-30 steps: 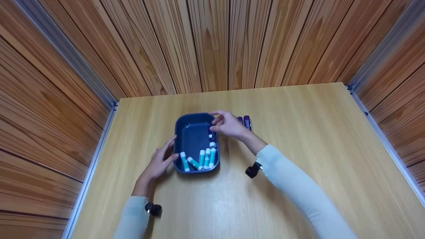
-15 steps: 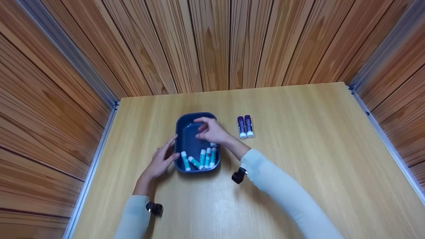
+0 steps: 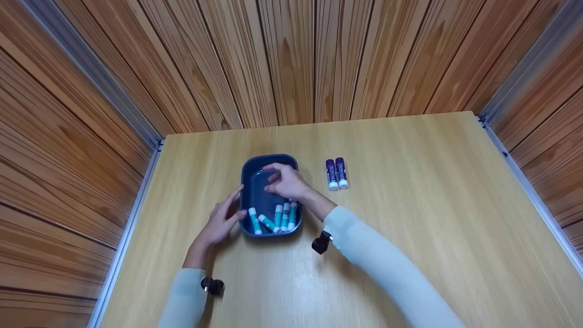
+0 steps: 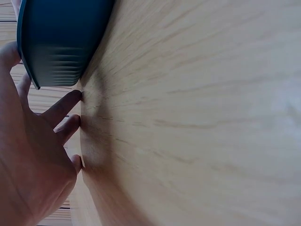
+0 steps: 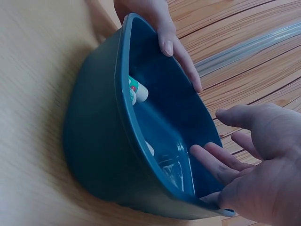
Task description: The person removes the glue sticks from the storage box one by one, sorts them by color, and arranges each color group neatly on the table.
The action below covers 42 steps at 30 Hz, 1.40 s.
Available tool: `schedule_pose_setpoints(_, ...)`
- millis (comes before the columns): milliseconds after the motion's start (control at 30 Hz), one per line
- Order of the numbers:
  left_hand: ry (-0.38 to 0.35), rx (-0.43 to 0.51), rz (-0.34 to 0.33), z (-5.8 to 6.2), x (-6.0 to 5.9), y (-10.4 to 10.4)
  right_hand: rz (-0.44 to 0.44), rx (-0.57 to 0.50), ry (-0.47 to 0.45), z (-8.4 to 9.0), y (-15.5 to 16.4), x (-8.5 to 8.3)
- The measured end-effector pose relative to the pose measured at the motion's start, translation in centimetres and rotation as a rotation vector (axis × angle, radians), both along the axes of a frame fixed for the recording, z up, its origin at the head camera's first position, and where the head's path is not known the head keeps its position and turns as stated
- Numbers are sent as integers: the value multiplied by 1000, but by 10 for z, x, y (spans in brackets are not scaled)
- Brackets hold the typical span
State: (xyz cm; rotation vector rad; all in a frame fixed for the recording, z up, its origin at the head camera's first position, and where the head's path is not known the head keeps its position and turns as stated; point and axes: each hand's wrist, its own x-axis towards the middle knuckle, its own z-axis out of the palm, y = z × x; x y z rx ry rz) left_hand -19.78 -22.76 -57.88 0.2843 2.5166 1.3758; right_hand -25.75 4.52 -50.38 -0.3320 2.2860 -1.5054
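A dark blue tub (image 3: 255, 191) sits on the wooden table (image 3: 410, 205). Several teal glue sticks (image 3: 278, 217) lie at its near end. My right hand (image 3: 284, 182) hovers over the tub's inside with relaxed fingers and holds nothing; the right wrist view shows its fingers (image 5: 214, 162) spread above the tub (image 5: 94, 141) floor. My left hand (image 3: 218, 223) rests against the tub's left side, its straight fingers (image 5: 169, 44) lying on the rim. Two purple glue sticks (image 3: 336, 173) lie side by side right of the tub.
Wooden slat walls (image 3: 291, 59) close in the table at the back and both sides, with metal strips (image 3: 132, 214) along the edges. Bare tabletop stretches to the right and front of the tub. In the left wrist view the tub (image 4: 61, 42) stands just beyond my fingers (image 4: 66, 106).
My right hand moved left from the tub's right rim to over its inside, which uncovered the two purple sticks. The left hand and the tub stayed put.
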Motion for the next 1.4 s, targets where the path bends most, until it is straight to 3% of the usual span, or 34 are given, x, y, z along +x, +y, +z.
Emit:
schedule_pose_setpoints(200,6,8,3,0,0,1,6,-25,-7,-3,-1,-1)
schedule_pose_setpoints(400,-8,5,2,1,0,0,-50,-102,-21,-4,0,-3)
schedule_pose_setpoints(633,-29,-9,11,1,0,0,-71,-84,-18,-7,0,-7)
schedule_pose_setpoints(833,-26,-11,8,3,0,1,-72,-77,-101,-9,-4,-11)
schedule_pose_setpoints(1400,-26,-2,6,2,2,1,-84,-49,-183,-21,-25,-14)
